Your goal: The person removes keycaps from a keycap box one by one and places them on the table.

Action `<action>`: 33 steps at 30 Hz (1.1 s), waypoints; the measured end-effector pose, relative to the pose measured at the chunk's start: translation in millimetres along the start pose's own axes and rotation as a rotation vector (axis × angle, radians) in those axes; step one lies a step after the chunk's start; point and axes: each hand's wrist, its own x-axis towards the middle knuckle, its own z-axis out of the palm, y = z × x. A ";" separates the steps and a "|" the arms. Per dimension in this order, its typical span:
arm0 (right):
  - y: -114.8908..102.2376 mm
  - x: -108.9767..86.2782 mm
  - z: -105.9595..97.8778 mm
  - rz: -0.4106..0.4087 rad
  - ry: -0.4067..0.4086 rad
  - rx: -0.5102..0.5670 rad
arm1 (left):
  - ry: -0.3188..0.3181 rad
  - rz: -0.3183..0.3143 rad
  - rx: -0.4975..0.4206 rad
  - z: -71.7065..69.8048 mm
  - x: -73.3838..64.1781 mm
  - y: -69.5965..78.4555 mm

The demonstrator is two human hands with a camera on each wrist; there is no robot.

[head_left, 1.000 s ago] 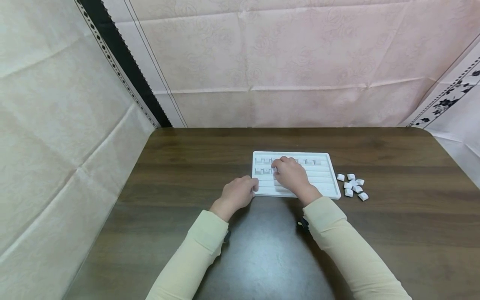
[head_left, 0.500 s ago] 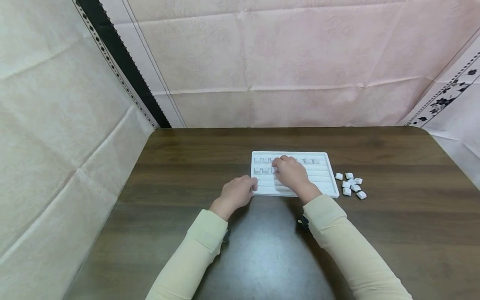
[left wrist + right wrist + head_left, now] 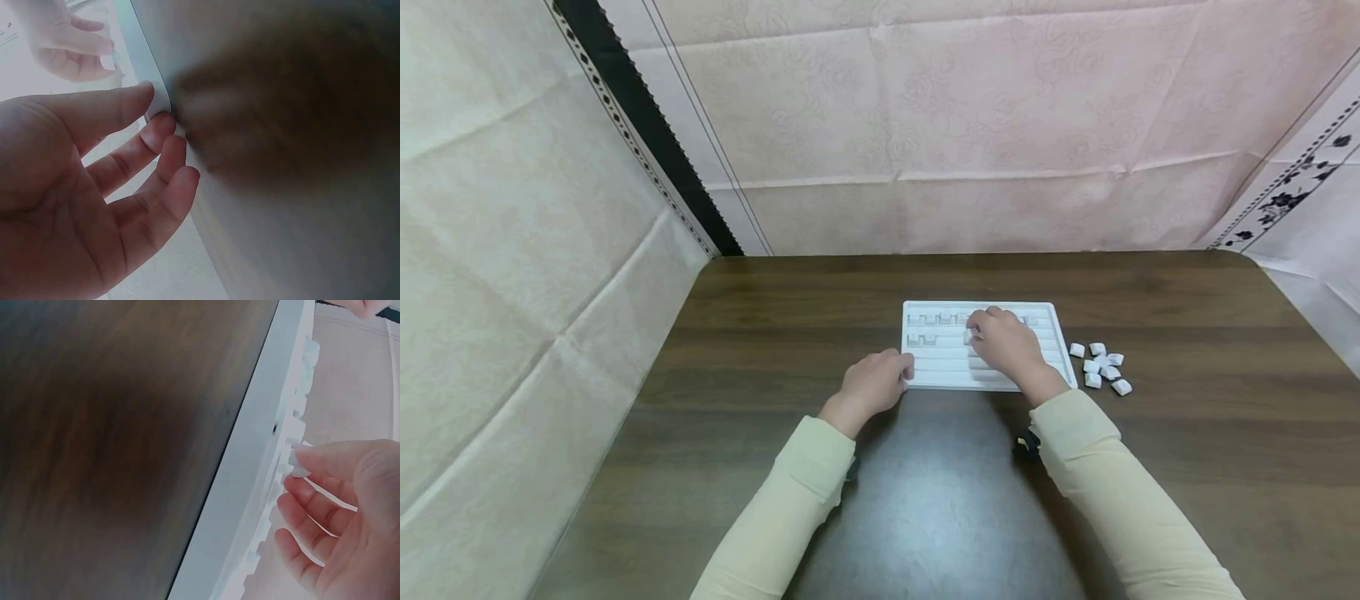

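1. White tray (image 3: 940, 377) lies left-to-right lengthwise on the worktop (image 3: 775, 333), left hand (image 3: 872, 385) pinching its near left corner.
2. Right hand (image 3: 1009, 346) has narrow grip — one small block (image 3: 299, 468) is pinched inside, at the tray, right of the second-row blocks (image 3: 914, 341).
3. Loose blocks (image 3: 1091, 366) lie beside the tray's right end — nearer the right hand.

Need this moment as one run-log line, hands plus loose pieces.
left hand: pinches white tray at near-left corner | right hand: pinches small white piece over tray, contact unclear | loose white pieces: on table, right of tray
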 end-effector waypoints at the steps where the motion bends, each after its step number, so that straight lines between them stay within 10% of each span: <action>1: 2.0 -0.9 -1.4 0.009 0.001 0.006 | -0.001 0.000 0.000 -0.1 0.2 0.2; 33: 88.3 -46.5 -28.9 0.218 -0.012 0.073 | -0.012 -0.006 -0.006 0.9 2.2 -0.8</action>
